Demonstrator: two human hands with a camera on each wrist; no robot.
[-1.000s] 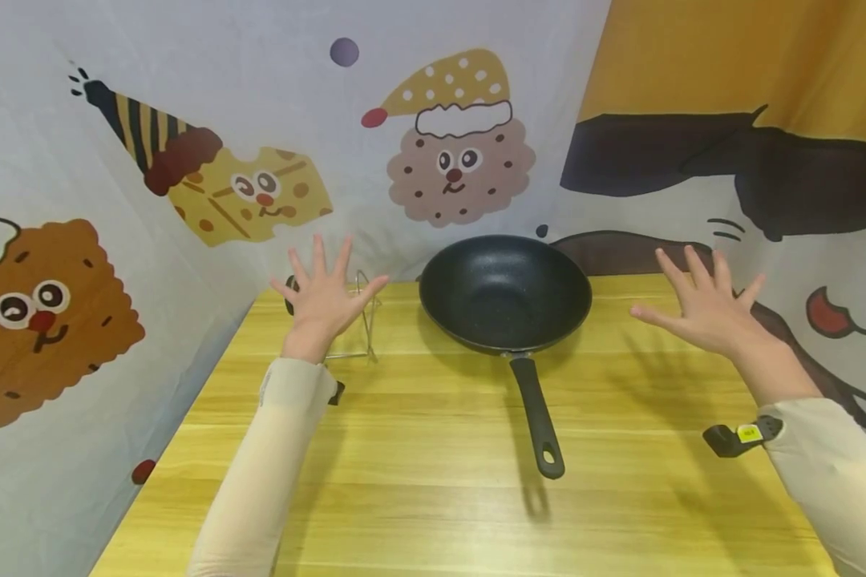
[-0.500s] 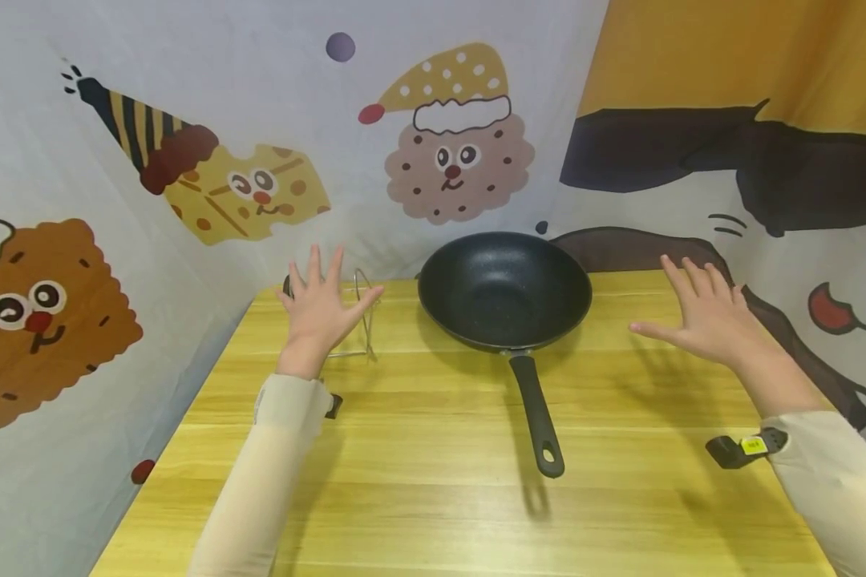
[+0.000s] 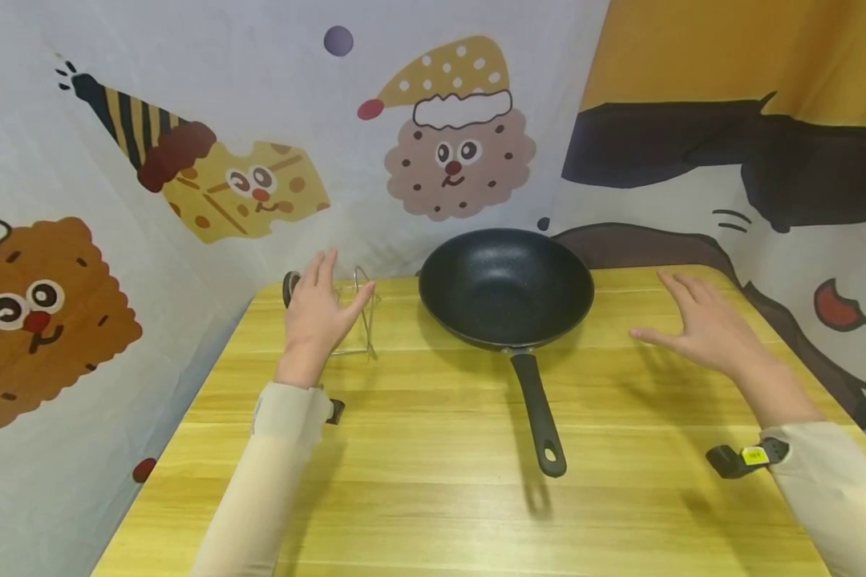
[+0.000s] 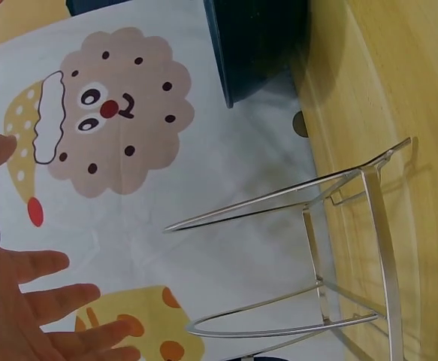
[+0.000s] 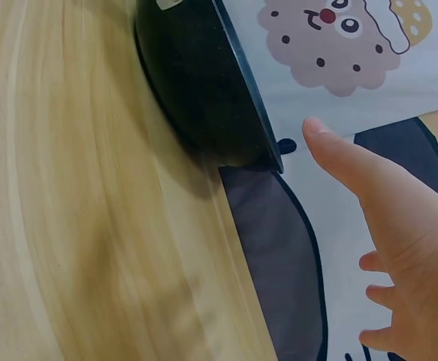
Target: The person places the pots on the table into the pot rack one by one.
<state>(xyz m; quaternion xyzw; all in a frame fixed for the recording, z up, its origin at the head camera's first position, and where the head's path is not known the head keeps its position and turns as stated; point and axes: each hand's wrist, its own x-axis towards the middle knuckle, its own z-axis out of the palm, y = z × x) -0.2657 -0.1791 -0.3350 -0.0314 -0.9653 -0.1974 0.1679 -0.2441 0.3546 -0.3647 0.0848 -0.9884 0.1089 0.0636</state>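
A black wok (image 3: 505, 292) sits toward the back of the wooden table, its long handle (image 3: 539, 413) pointing to the front. My left hand (image 3: 313, 316) hovers left of the wok, fingers extended and thumb held apart, holding nothing. Behind it, partly hidden, stands a metal wire rack (image 3: 366, 316); the left wrist view shows its upright loops (image 4: 241, 204) apart from my fingers. My right hand (image 3: 714, 332) is in the air right of the wok. Its fingers lean forward, the thumb (image 5: 339, 154) reaches toward the wok's side, and nothing is in it.
A small dark round object (image 3: 290, 288) shows behind my left hand, too covered to identify. A cloth backdrop (image 3: 375, 144) with printed cartoon biscuits hangs directly behind the wooden table (image 3: 433, 513). Dark cameras (image 3: 738, 459) are strapped at my wrists.
Both hands have tipped forward and sunk slightly, and their spread fingers have drawn closer together. The wok and the rack stay where they were.
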